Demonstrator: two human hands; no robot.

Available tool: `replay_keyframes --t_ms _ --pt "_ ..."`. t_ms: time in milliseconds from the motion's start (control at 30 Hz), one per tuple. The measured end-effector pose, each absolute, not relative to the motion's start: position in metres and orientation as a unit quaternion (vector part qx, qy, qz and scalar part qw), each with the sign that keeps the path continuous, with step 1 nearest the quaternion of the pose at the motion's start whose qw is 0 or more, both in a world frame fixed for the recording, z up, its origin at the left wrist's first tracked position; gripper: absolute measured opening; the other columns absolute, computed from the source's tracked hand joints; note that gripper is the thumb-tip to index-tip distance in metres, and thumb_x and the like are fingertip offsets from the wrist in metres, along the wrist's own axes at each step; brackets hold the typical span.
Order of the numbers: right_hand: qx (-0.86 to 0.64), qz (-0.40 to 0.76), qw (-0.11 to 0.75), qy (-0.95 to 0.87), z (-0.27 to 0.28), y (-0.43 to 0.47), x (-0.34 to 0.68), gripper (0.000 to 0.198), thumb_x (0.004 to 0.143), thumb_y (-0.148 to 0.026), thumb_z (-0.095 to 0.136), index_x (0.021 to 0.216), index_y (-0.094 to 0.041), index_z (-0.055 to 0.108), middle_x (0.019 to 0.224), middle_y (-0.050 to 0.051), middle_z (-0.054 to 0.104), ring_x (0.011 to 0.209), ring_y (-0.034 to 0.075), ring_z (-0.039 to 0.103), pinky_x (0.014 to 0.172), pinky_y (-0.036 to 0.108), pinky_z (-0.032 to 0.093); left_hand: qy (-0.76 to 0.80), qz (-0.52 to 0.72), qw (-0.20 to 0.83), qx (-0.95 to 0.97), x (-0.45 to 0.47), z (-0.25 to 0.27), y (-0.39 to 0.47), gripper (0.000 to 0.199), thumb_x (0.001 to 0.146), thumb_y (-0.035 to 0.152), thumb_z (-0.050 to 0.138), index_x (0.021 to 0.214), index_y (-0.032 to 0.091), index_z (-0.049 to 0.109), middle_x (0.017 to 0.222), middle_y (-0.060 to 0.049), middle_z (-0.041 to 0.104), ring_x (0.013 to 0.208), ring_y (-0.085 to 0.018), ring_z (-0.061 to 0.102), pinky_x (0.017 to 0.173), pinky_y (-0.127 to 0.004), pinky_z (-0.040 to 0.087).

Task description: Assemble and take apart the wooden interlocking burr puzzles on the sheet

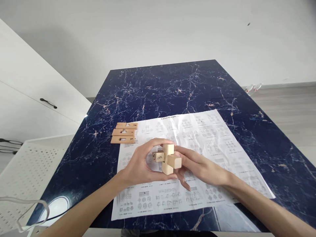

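- Wooden puzzle (pixel 170 160): held above paper sheet (pixel 197 138).
- Left hand (pixel 139 164): curled around, holding it.
- Right hand (pixel 203 167): gripping its right side.
- Apparent step: working its joints; next move calls for steady alignment.

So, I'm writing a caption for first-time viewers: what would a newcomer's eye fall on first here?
Probably the pale wooden block assembly, held between the left hand and right hand over a printed sheet. Next, the dark blue table with white veins beneath, and three numbered wooden pieces at the sheet's upper-left corner.
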State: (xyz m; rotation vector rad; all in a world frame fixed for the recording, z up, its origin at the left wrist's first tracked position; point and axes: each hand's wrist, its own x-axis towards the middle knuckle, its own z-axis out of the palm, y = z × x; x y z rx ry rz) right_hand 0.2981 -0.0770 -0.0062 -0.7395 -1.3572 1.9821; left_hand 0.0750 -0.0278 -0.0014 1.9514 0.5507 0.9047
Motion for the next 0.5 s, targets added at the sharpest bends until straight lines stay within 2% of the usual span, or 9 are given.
replay_keyframes --t_ms 100,267,500 --pt "-0.265 0.767 0.307 -0.497 -0.0081 -0.0759 0.3003 0.047 0.111 -0.062 0.05 0.119 -0.016 0.056 0.085 -0.001 0.062 0.059 0.011 0.064 0.059 0.029 0.056 0.223 0.359 0.439 0.793 0.0746 -0.0008 -0.0297 0.079 0.07 0.037 0.103 0.139 0.031 0.064 0.128 -0.009 0.077 0.113 -0.029 0.076 0.098 -0.044 0.063" --pt "-0.25 0.767 0.297 -0.512 -0.0064 -0.0749 0.3036 0.045 0.113 -0.059 0.048 0.116 -0.015 0.059 0.076 -0.003 0.062 0.058 0.011 0.061 0.062 0.03 0.054 0.213 0.366 0.43 0.797 0.0748 0.0016 -0.0313 0.078 0.068 0.039 0.103 0.136 0.03 0.066 0.123 -0.009 0.078 0.109 -0.03 0.077 0.095 -0.045 0.064" --pt "-0.255 0.737 0.333 -0.53 -0.0031 -0.0744 0.2986 0.035 0.115 -0.049 0.051 0.114 -0.016 0.061 0.074 -0.004 0.06 0.058 0.011 0.059 0.064 0.03 0.052 0.229 0.392 0.422 0.785 0.0768 0.0008 -0.0338 0.08 0.066 0.041 0.104 0.135 0.029 0.066 0.122 -0.008 0.077 0.108 -0.027 0.077 0.095 -0.042 0.064"
